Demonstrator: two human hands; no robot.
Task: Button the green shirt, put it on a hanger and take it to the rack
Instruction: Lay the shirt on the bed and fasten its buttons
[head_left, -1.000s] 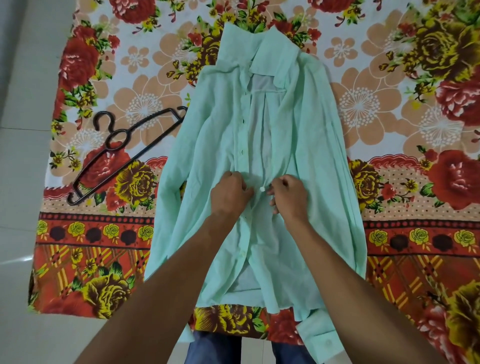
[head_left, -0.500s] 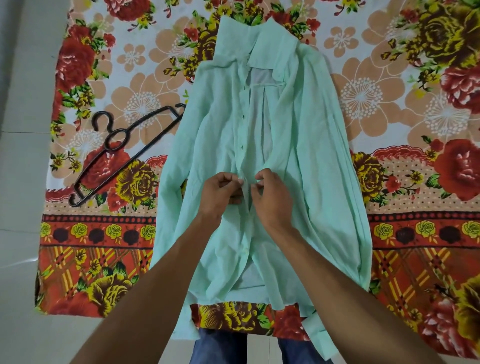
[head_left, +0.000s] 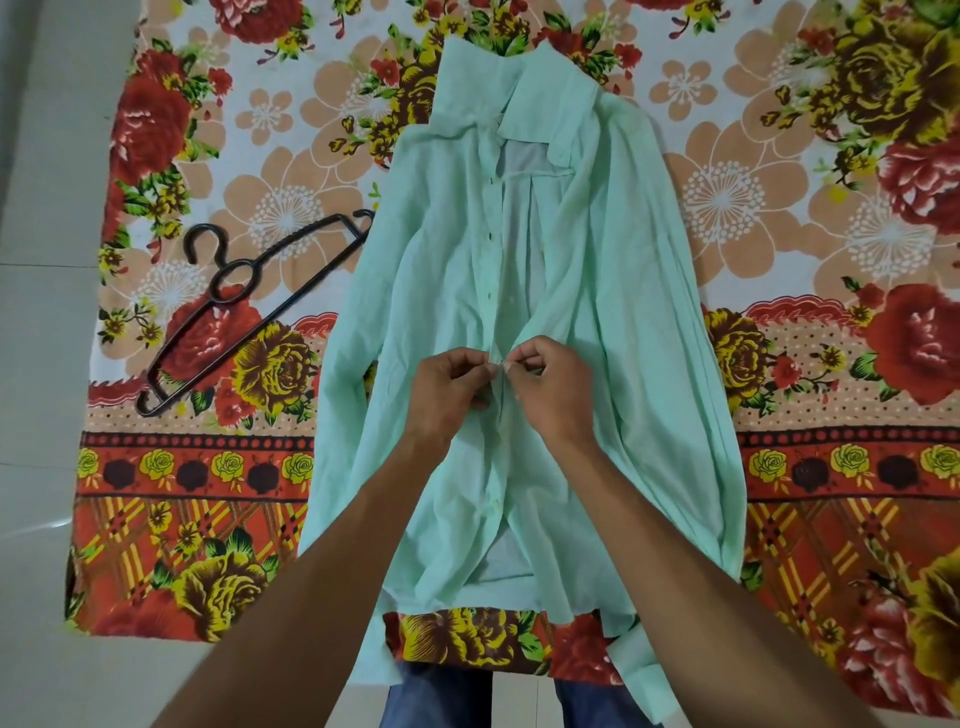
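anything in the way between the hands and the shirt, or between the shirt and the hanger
Nothing visible does. The left hand and right hand pinch the shirt's front edges, and the hanger lies right at its left edge. The rack is out of view.

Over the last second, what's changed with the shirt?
The left grip and right grip drew together, closing the gap between the front edges of the shirt, which both pinch. The hanger lies unmoved left of it; the upper front stays open.
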